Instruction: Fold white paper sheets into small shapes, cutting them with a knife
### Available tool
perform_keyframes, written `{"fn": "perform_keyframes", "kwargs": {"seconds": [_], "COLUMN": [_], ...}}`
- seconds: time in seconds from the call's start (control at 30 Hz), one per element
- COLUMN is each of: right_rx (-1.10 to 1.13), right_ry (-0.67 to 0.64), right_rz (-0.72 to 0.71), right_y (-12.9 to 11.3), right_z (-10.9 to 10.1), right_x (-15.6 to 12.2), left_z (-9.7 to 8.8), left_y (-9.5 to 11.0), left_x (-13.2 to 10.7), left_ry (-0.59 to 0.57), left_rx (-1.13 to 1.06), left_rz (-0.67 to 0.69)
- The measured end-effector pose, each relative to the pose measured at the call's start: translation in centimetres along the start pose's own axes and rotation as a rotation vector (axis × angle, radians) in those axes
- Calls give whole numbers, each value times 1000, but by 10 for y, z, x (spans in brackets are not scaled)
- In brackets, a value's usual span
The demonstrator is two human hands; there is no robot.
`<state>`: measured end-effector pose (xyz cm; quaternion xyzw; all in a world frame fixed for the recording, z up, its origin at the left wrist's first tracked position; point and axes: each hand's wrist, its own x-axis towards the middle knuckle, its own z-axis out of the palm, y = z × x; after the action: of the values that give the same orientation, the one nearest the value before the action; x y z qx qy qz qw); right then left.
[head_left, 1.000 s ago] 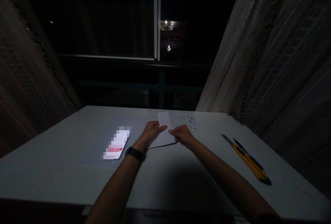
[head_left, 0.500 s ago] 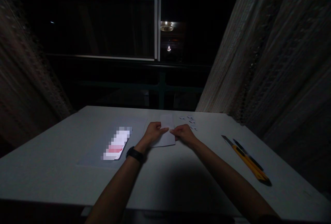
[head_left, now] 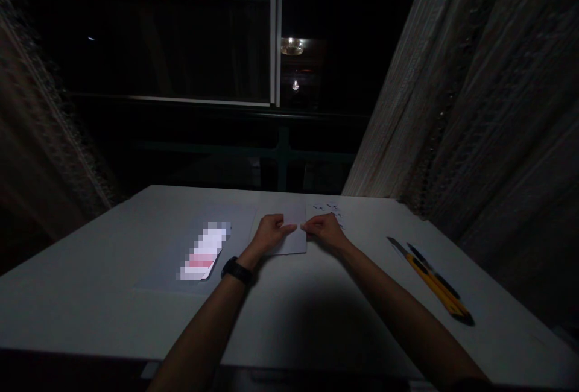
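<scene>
A folded white piece of paper is between my hands near the far middle of the white table. My left hand holds it from the left, thumb laid across its top, a dark watch on the wrist. From the right, my right hand pinches the paper's right edge with thumb and forefinger. The two thumb tips are close together but apart. Just beyond my right hand lie small paper pieces with dark handwritten marks, partly covered by that hand.
On the left a lit phone, its screen blurred, rests on a pale sheet. A yellow box cutter and a dark pen lie at the right. Curtains hang on both sides of a dark window.
My right hand has shifted slightly to the right, covering more of the marked pieces. The paper moved a little with the hands. The left curtain has swung left.
</scene>
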<state>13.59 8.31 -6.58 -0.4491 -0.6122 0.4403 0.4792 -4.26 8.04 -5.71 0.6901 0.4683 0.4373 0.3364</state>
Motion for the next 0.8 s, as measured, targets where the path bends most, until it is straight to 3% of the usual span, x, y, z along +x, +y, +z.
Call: {"fn": "perform_keyframes", "kwargs": {"seconds": [0.13,0.47,0.8], "right_rx": [-39,-256,-384], "right_ry": [-3,20,126], "right_rz": [-74,-276,-445], "right_y": [-5,-37,-52], "right_z": [-4,-15,-15], "right_x": [2,-8,-19], "left_z": [2,2,-1], "left_y": [4,17,34], "left_x": [-4,-14,-24], "left_ry": [53,135,148], "left_rx": [-14,48,-1], "left_rz": [41,289,301]}}
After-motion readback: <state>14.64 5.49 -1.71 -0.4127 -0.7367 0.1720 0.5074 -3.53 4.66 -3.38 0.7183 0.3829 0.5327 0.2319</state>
